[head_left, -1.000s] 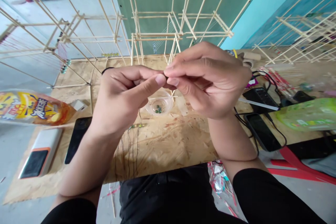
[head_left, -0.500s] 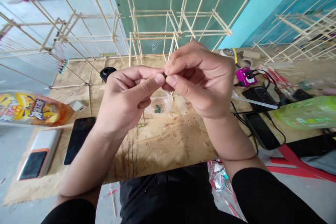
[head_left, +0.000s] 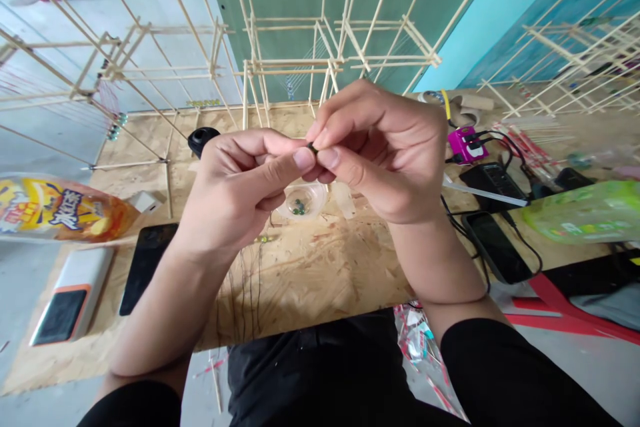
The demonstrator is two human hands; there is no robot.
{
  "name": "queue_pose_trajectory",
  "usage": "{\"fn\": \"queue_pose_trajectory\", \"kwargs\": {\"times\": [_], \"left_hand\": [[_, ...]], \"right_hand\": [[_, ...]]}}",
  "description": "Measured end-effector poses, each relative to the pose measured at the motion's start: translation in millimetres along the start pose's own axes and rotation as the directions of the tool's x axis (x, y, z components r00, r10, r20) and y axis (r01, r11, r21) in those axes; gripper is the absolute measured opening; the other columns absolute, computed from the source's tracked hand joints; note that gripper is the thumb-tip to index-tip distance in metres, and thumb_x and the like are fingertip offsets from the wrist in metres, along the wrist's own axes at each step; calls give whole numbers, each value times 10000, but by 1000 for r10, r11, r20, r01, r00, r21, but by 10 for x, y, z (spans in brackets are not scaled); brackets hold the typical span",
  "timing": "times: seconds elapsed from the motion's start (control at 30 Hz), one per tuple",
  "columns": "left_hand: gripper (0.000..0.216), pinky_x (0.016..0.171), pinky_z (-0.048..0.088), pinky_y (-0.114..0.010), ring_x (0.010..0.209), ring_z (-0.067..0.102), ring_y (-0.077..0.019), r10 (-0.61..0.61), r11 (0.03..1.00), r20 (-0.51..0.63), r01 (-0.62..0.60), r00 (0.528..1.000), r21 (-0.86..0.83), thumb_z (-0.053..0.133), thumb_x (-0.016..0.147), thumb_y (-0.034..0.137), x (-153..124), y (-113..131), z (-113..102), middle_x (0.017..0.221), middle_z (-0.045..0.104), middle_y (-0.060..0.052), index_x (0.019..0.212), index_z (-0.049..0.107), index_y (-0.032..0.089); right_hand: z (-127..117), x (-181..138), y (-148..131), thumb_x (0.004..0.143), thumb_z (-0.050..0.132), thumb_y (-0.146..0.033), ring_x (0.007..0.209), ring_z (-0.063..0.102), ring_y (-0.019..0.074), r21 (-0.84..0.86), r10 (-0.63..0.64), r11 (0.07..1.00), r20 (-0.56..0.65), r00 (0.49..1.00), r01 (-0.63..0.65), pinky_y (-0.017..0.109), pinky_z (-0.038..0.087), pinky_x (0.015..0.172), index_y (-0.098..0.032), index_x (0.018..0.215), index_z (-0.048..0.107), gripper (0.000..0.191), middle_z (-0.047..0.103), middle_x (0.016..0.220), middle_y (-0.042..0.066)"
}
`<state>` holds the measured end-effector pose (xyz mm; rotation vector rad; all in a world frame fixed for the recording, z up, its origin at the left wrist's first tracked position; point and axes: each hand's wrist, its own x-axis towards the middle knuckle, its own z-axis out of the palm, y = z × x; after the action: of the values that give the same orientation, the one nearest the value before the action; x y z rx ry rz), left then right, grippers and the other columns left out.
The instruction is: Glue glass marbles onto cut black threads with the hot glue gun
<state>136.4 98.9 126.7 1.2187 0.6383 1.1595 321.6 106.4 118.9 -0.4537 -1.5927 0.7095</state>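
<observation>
Over the table, my left hand point(head_left: 227, 190) and my right hand point(head_left: 390, 153) meet fingertip to fingertip. Between them is a small dark bead point(head_left: 313, 147), pinched by thumb and forefinger on both sides and mostly covered. Below the fingers stands a clear plastic bowl point(head_left: 321, 203) with several green glass beads point(head_left: 299, 207) in it. Thin dark strings point(head_left: 251, 293) trail down the board under my left hand. A tiny yellow-green bead point(head_left: 265, 239) lies at the upper end of one of them.
Wooden stick frames point(head_left: 295, 67) rise behind the hands. At left are a drink bottle point(head_left: 70, 210), a power bank point(head_left: 75, 297) and a black phone point(head_left: 147, 267). To the right lie a purple plug adapter point(head_left: 467, 145), cables, another phone point(head_left: 500, 247) and a green bottle point(head_left: 585, 213).
The fingertips have shifted slightly around the bead, and a little more of it shows. The whole view has drifted slightly; both hands keep their pinch.
</observation>
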Motion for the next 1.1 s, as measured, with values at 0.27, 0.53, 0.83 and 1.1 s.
{"fn": "queue_pose_trajectory", "kwargs": {"times": [0.27,0.53,0.83,1.1], "left_hand": [[308,370,144,-257,402,415,-53,-14,1000,33,14,999,8,1054,755,461,3,21,23,713,789,-43,805,873,217],[285,515,519,-272,662,747,-194,41,999,55,-41,998,0,1070,733,420,23,46,56,660,749,-41,767,872,218],[223,548,547,-290,682,760,-206,40,998,81,-43,996,36,1054,764,403,24,-27,-6,689,789,-65,856,924,246],[242,382,175,-253,411,306,-47,-4,1000,66,3,998,25,1079,707,376,30,-79,18,531,635,-1,834,926,238]], "right_hand": [[-93,-23,46,902,898,-481,679,720,153,30,123,992,73,990,-126,307,670,599,-291,1011,756,261,775,1001,20],[-114,-18,-6,896,892,-407,659,720,150,26,134,990,87,987,-137,295,664,562,-303,991,787,176,797,975,7],[-185,-15,-56,831,926,-351,654,736,151,25,254,966,97,962,-258,280,668,546,-295,928,803,166,817,926,-1],[-301,-442,-436,904,859,-251,856,821,168,-307,225,918,-123,967,-253,287,683,707,-262,1189,839,286,860,1172,48]]}}
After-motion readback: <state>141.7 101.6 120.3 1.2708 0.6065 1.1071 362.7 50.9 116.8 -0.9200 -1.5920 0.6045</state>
